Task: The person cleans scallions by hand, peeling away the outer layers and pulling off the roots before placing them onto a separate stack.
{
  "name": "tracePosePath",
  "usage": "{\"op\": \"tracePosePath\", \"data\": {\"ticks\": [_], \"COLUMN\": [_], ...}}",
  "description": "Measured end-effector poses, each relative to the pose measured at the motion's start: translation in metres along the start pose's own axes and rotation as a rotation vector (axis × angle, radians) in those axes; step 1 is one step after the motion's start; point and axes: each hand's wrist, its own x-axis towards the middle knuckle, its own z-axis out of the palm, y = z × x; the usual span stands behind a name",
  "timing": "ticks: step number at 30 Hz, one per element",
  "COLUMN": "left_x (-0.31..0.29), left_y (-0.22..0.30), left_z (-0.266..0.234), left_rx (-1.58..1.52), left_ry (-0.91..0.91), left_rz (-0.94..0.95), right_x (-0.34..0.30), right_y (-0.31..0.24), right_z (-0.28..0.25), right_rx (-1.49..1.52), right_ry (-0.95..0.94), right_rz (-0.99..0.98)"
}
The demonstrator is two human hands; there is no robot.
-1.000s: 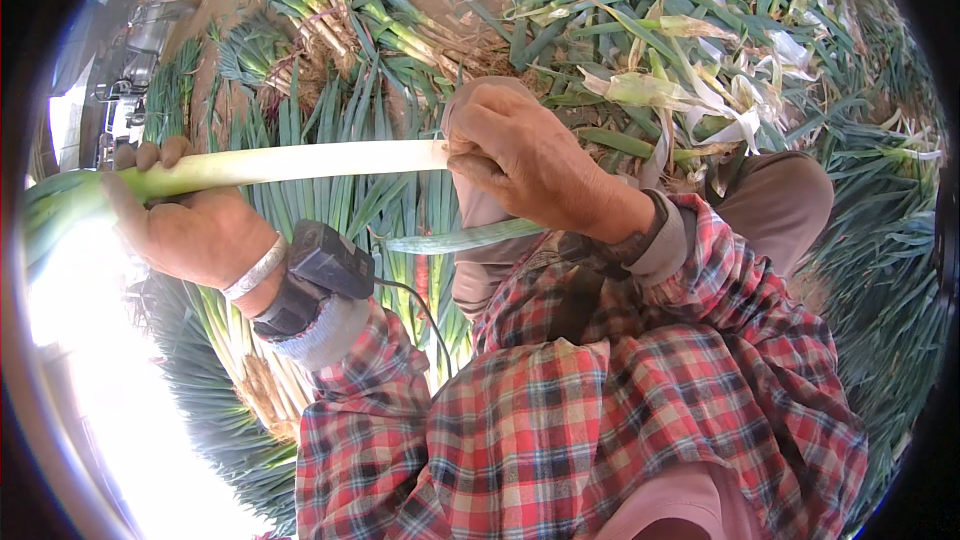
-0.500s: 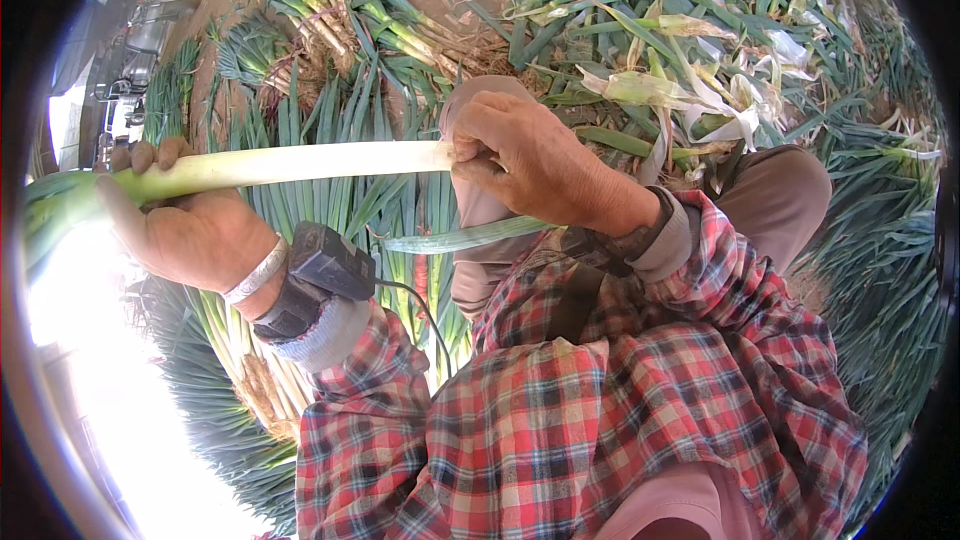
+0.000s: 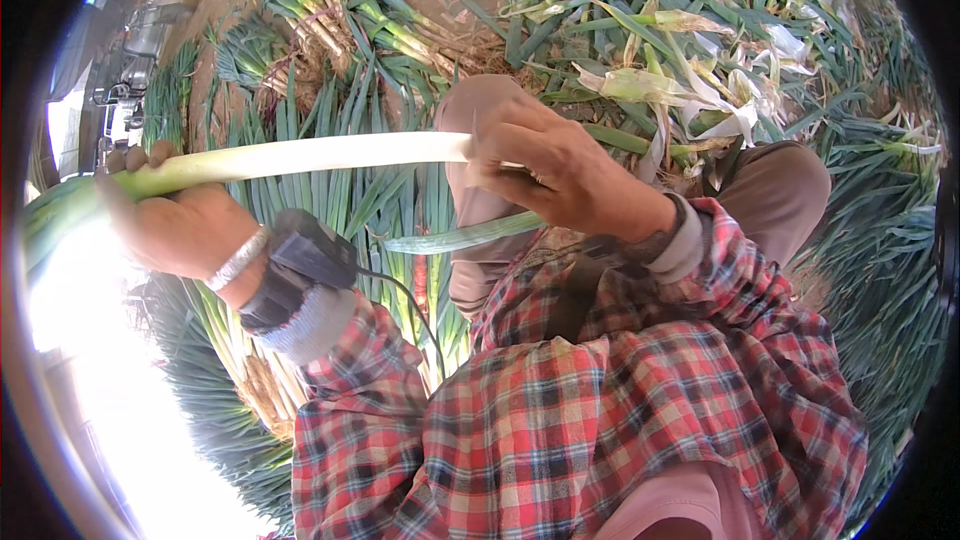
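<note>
A long green onion stretches across in front of me, its white shaft bare and smooth, its green top toward the left rim. My left hand is wrapped round it where white turns to green. At the white end, my right hand has its fingers curled and closed on the tip; motion blurs them, and the very end of the stalk is hidden there. Below the shaft, a single green leaf lies across my knee.
Bundled green onions with roots lie on the bare soil ahead. Stripped leaves and pale husks are heaped ahead to the right. More onions line the right side. A cabled black device sits on my left wrist.
My right hand has shifted slightly right and turned, with its fingers blurred. The white end of the onion has risen a little and moved right. My left forearm has shifted slightly left.
</note>
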Motion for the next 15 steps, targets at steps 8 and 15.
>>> {"op": "tracePosePath", "data": {"ticks": [8, 15], "left_x": [0.043, 0.063], "left_y": [-0.020, -0.010], "left_z": [-0.048, -0.048], "left_rx": [0.375, 0.307], "left_ry": [-0.049, -0.028], "left_rz": [0.163, 0.042], "right_x": [-0.113, -0.016], "right_y": [0.036, -0.001], "right_z": [-0.107, -0.042], "right_rx": [-0.692, -0.138], "right_ry": [-0.478, 0.016], "right_rz": [0.481, 0.457]}}
